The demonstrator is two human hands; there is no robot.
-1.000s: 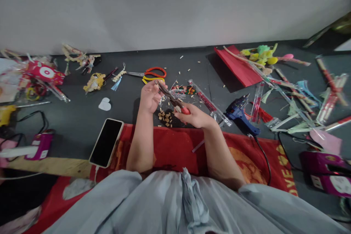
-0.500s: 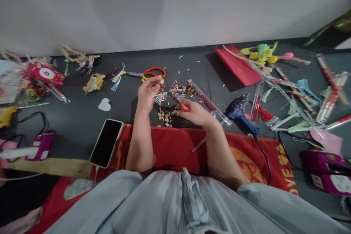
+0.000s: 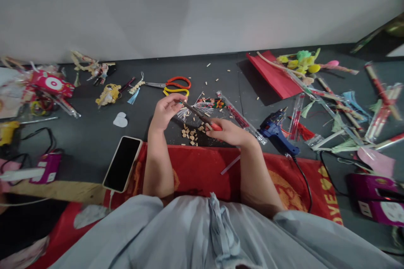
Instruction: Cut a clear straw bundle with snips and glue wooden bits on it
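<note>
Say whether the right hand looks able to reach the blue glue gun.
Likely yes: the blue glue gun lies uncovered near the right hand, which would first have to release its red-handled tool.

Loose garment (image 3: pixel 186 235), pale blue-grey, plain soft cloth, spanning bottom around six o'clock. Long folds running down front. Gathered tie (image 3: pixel 221 231), same colour, close to six o'clock, bunched at top, crumpled strips below. Wide left sleeve (image 3: pixel 126 220) between seven and eight o'clock, wide right sleeve (image 3: pixel 306 229) between four and five, both ending around elbows. Left hand (image 3: pixel 166 111), right hand (image 3: pixel 232 132), forearms (image 3: pixel 159 164) bare.
</note>
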